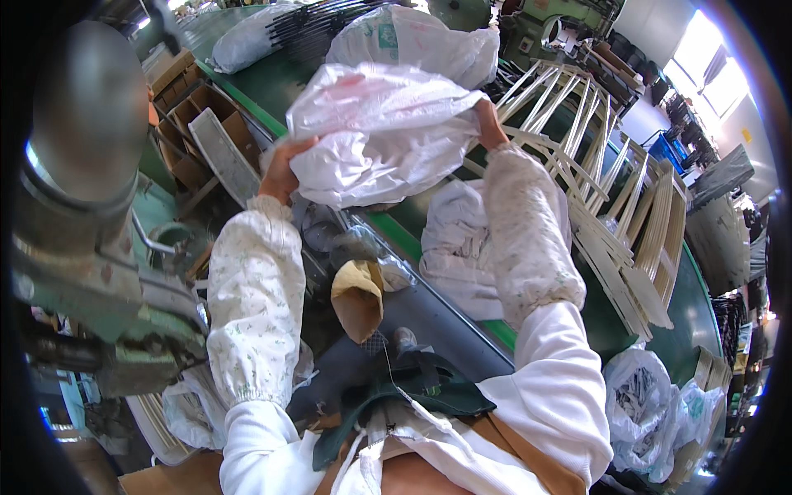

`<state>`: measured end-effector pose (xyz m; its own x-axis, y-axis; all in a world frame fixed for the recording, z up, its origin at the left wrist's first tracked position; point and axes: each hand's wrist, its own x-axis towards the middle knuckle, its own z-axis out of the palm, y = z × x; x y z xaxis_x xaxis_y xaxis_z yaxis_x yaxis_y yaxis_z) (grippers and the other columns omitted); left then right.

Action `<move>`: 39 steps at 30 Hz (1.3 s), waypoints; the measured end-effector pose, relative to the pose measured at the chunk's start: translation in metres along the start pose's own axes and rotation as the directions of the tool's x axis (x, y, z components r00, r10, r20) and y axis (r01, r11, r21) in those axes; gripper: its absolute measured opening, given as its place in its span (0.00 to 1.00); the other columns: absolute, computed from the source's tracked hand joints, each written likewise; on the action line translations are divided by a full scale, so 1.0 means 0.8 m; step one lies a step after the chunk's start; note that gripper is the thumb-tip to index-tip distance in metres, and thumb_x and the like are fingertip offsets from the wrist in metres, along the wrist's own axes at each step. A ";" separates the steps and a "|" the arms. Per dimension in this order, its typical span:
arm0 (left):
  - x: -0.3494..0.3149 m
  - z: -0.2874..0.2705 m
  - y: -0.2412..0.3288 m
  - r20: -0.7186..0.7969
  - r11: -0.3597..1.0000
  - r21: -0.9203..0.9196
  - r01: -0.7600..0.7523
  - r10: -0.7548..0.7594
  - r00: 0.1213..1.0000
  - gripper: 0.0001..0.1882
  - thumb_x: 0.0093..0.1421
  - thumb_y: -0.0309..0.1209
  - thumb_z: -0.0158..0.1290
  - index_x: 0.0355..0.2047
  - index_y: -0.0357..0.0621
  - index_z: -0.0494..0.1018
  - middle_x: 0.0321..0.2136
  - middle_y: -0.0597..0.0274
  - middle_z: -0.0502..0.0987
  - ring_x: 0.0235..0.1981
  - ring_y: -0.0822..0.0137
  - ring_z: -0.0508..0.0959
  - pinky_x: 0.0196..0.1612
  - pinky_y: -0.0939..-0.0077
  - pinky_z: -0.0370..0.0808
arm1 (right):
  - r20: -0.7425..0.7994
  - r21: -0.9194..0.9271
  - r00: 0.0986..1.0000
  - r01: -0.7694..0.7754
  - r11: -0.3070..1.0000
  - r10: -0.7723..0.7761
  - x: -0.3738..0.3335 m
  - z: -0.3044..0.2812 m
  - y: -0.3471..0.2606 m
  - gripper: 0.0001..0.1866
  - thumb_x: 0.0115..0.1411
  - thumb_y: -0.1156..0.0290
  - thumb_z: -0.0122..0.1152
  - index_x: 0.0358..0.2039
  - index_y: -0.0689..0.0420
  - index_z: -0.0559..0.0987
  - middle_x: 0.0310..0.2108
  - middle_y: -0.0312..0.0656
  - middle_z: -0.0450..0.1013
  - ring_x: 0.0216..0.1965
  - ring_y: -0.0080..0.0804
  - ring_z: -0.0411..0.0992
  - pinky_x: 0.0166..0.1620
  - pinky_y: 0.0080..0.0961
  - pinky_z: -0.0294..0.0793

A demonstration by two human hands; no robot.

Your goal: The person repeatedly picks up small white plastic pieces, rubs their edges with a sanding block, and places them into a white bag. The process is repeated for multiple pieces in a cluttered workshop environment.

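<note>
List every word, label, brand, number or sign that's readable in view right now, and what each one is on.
No text is readable.
Held white bag, between left hand and right hand: pinkish patch, possibly print, too blurred.
Rear white bag: green mark, too blurred.
Lower-right plastic bag: faint greenish marks, too small.
Wall at right: yellow patch, possibly a sign, too small.

Workshop or factory floor. At my left, a heavy, worn machine. Ahead, a long green desk loaded with pale strips in bundles and thin dark rods. Bagged parts to my right; green machinery at the back.
</note>
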<state>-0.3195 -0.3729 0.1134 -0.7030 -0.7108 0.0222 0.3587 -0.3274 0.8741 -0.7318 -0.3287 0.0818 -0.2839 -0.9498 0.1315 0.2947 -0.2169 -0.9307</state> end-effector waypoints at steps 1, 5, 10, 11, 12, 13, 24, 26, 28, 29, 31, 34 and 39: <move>0.009 -0.004 -0.004 -0.036 1.000 0.016 -0.026 0.026 0.999 0.22 0.59 0.37 0.52 0.49 0.33 0.71 0.44 0.55 0.77 0.43 0.63 0.78 0.51 0.71 0.72 | -0.071 -0.169 0.995 0.060 0.984 -0.073 0.023 -0.021 0.003 0.22 0.54 0.58 0.50 0.39 0.64 0.79 0.37 0.44 0.76 0.37 0.36 0.74 0.45 0.30 0.71; 0.038 -0.086 -0.058 -0.218 0.992 -0.109 -0.068 0.043 0.975 0.28 0.58 0.41 0.55 0.52 0.33 0.68 0.47 0.55 0.75 0.47 0.63 0.75 0.55 0.70 0.68 | -0.044 -0.402 0.999 -0.019 0.916 0.001 0.025 0.021 0.003 0.15 0.54 0.64 0.54 0.33 0.63 0.80 0.29 0.37 0.75 0.30 0.26 0.71 0.36 0.25 0.71; 0.115 -0.071 -0.155 -0.731 0.897 0.187 0.400 -0.145 0.666 0.39 0.41 0.53 0.67 0.46 0.37 0.71 0.40 0.58 0.75 0.43 0.61 0.74 0.48 0.67 0.65 | -0.246 -0.769 0.968 -0.219 0.600 0.039 0.026 -0.065 0.032 0.24 0.46 0.56 0.63 0.36 0.66 0.80 0.31 0.46 0.77 0.33 0.33 0.73 0.39 0.29 0.71; 0.125 -0.079 -0.159 -0.747 0.889 0.354 0.290 0.082 0.660 0.38 0.42 0.52 0.67 0.46 0.37 0.71 0.41 0.58 0.74 0.43 0.61 0.73 0.48 0.65 0.64 | -0.200 -0.792 0.979 -0.141 0.594 -0.035 0.022 -0.069 0.035 0.26 0.47 0.56 0.62 0.38 0.68 0.79 0.34 0.50 0.77 0.38 0.36 0.75 0.43 0.30 0.71; 0.119 -0.104 -0.153 -0.731 0.822 0.531 0.206 0.321 0.602 0.38 0.43 0.50 0.67 0.47 0.36 0.70 0.41 0.57 0.74 0.43 0.60 0.73 0.49 0.62 0.64 | -0.143 -0.722 0.987 -0.051 0.690 -0.077 0.016 -0.044 0.033 0.24 0.48 0.59 0.64 0.40 0.65 0.77 0.36 0.49 0.76 0.40 0.40 0.73 0.47 0.33 0.69; 0.110 -0.121 -0.153 -0.663 0.711 0.687 0.150 0.529 0.530 0.37 0.43 0.49 0.66 0.47 0.35 0.70 0.41 0.57 0.73 0.43 0.60 0.72 0.49 0.60 0.64 | -0.111 -0.815 0.925 0.124 0.566 -0.363 -0.003 -0.014 0.032 0.23 0.47 0.62 0.65 0.40 0.64 0.77 0.36 0.48 0.75 0.39 0.43 0.73 0.47 0.35 0.69; 0.241 0.065 -0.130 0.603 -0.833 0.471 -0.290 0.064 0.795 0.13 0.51 0.28 0.53 0.39 0.44 0.76 0.54 0.58 0.68 0.65 0.57 0.54 0.67 0.50 0.44 | 0.446 -0.884 0.893 0.431 -0.181 -0.052 -0.009 0.043 0.122 0.26 0.42 0.71 0.63 0.45 0.61 0.73 0.35 0.48 0.75 0.38 0.47 0.74 0.41 0.40 0.72; 0.246 0.014 -0.113 0.500 -0.921 0.351 -0.169 0.032 0.866 0.17 0.49 0.28 0.53 0.42 0.45 0.76 0.57 0.59 0.65 0.68 0.58 0.47 0.67 0.47 0.39 | 0.306 -0.853 0.862 0.437 -0.284 0.405 -0.022 0.044 0.121 0.38 0.43 0.68 0.64 0.57 0.61 0.64 0.40 0.53 0.75 0.41 0.53 0.74 0.47 0.42 0.72; 0.255 -0.037 -0.101 0.528 -0.944 0.305 -0.124 0.059 0.847 0.22 0.48 0.28 0.54 0.46 0.46 0.75 0.59 0.61 0.63 0.69 0.59 0.40 0.67 0.42 0.35 | 0.321 -0.911 0.826 0.404 -0.088 0.464 -0.032 -0.023 0.135 0.37 0.43 0.69 0.63 0.57 0.59 0.65 0.41 0.54 0.74 0.43 0.54 0.73 0.49 0.41 0.71; 0.243 -0.039 -0.112 0.473 -0.906 0.377 -0.194 0.009 0.881 0.21 0.49 0.30 0.54 0.47 0.45 0.75 0.59 0.62 0.63 0.69 0.58 0.41 0.67 0.43 0.35 | 0.344 -0.925 0.800 0.379 0.031 0.491 -0.040 -0.041 0.152 0.36 0.44 0.70 0.63 0.56 0.58 0.66 0.41 0.54 0.74 0.44 0.54 0.73 0.51 0.41 0.70; 0.233 -0.021 -0.129 0.406 -0.799 0.520 -0.302 -0.080 0.911 0.21 0.53 0.32 0.52 0.49 0.44 0.74 0.59 0.64 0.63 0.69 0.57 0.41 0.67 0.44 0.34 | 0.444 -0.868 0.803 0.496 -0.033 0.398 -0.054 -0.057 0.155 0.34 0.45 0.72 0.61 0.57 0.56 0.66 0.44 0.54 0.73 0.46 0.52 0.72 0.52 0.39 0.70; 0.190 0.011 -0.139 0.571 -0.508 0.730 -0.458 0.085 0.816 0.24 0.52 0.38 0.56 0.49 0.47 0.72 0.60 0.61 0.63 0.68 0.57 0.45 0.66 0.43 0.36 | 0.729 -0.682 0.677 0.731 0.024 0.100 -0.076 -0.041 0.117 0.25 0.48 0.79 0.54 0.50 0.57 0.71 0.48 0.52 0.71 0.48 0.48 0.71 0.51 0.36 0.70; 0.105 0.022 -0.162 0.601 -0.367 0.753 -0.547 0.045 0.798 0.23 0.54 0.43 0.56 0.47 0.45 0.73 0.53 0.61 0.71 0.66 0.60 0.52 0.66 0.50 0.40 | 0.627 -0.680 0.670 0.719 0.141 -0.398 -0.142 -0.003 -0.002 0.12 0.40 0.82 0.57 0.29 0.59 0.74 0.33 0.43 0.71 0.31 0.42 0.72 0.30 0.32 0.73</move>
<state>-0.4360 -0.3792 0.0109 -0.9141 -0.2077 0.3484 -0.2095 0.9772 0.0328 -0.7021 -0.2196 0.0671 0.2643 -0.6916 0.6722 -0.7833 -0.5605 -0.2688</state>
